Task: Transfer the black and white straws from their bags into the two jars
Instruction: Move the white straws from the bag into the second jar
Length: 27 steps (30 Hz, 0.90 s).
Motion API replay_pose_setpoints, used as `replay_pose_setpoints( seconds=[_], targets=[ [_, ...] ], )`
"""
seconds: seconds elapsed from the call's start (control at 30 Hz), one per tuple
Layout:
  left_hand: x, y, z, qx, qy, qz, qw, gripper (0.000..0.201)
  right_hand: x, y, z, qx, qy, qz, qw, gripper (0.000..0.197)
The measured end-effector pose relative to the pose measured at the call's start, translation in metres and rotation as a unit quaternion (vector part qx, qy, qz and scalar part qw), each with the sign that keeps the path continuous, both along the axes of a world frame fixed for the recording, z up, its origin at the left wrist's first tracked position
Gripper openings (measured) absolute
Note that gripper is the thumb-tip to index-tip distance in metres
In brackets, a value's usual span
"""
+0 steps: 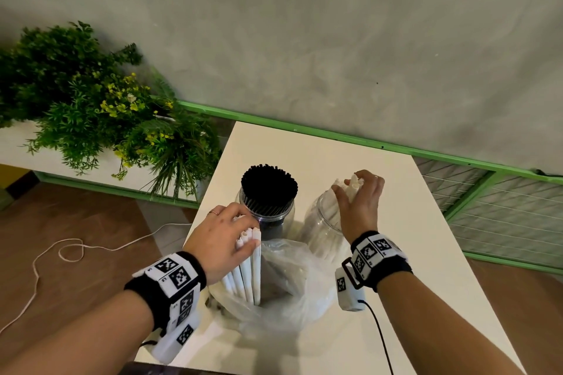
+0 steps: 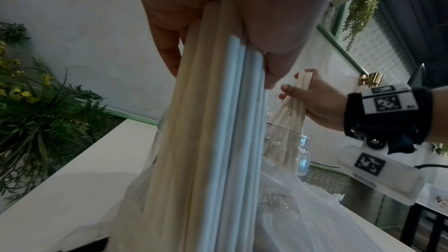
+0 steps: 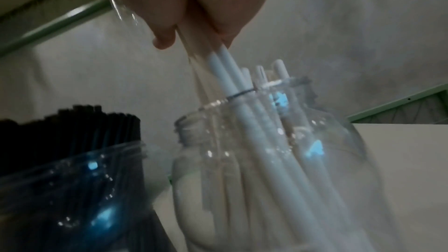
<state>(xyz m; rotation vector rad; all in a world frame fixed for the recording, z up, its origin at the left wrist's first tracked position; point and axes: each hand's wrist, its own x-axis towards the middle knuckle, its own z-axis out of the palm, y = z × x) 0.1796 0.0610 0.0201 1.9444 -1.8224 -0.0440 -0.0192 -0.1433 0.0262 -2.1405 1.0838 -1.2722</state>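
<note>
Two clear jars stand on the white table [image 1: 426, 253]. The left jar [image 1: 268, 216] is packed with black straws [image 1: 269, 184]. My right hand [image 1: 361, 198] pinches a few white straws [image 3: 225, 72] whose lower ends are inside the right jar [image 1: 323, 228], where other white straws stand. My left hand [image 1: 222, 237] grips a bundle of white straws [image 1: 248, 271] by the tops. Their lower ends stand in a clear plastic bag [image 1: 292, 289] at the table's front. In the left wrist view the bundle [image 2: 213, 141] fills the middle and the right hand [image 2: 312, 101] shows above the jar [image 2: 286, 148].
A leafy plant with yellow flowers [image 1: 100, 106] sits left of the table. A green rail [image 1: 335, 134] and a grey wall run behind it. A white cord [image 1: 70, 253] lies on the brown floor at left. A black cable [image 1: 380, 338] trails from my right wrist.
</note>
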Motion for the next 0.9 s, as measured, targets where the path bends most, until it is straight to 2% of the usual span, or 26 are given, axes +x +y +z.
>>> replay_pose_setpoints(
  seconds=[0.2, 0.3, 0.4, 0.53, 0.67, 0.77, 0.83, 0.9],
  targets=[
    [0.000, 0.001, -0.001, 0.012, 0.002, 0.001, 1.000, 0.033, -0.011, -0.011, -0.014, -0.006, 0.152, -0.012, 0.988, 0.039],
    [0.000, 0.001, 0.000, 0.005, 0.002, 0.001, 1.000, 0.032, -0.014, -0.014, -0.007, 0.095, 0.108, -0.009, 0.990, 0.039],
    [0.000, 0.001, 0.000, 0.006, -0.001, 0.002, 1.000, 0.034, -0.019, -0.022, -0.004, 0.128, 0.054, -0.017, 0.990, 0.031],
    [-0.001, 0.000, 0.000, 0.020, 0.002, 0.007, 1.000, 0.038, -0.021, -0.028, 0.005, 0.149, 0.033, -0.036, 0.988, 0.008],
    [-0.001, 0.000, 0.001, 0.024, 0.000, 0.009, 1.000, 0.038, -0.021, -0.027, 0.019, 0.159, -0.017, -0.037, 0.986, 0.023],
    [-0.001, 0.000, 0.001, 0.022, 0.001, 0.008, 1.000, 0.039, -0.019, -0.028, 0.027, 0.155, -0.032, -0.039, 0.987, 0.024],
    [-0.001, 0.000, 0.001, 0.026, 0.002, 0.010, 1.000, 0.041, -0.017, -0.029, 0.029, 0.159, -0.019, -0.032, 0.987, 0.023],
    [-0.001, -0.001, 0.001, 0.034, 0.003, 0.012, 0.999, 0.042, -0.014, -0.028, 0.027, 0.163, 0.033, -0.022, 0.986, 0.020]
  ],
)
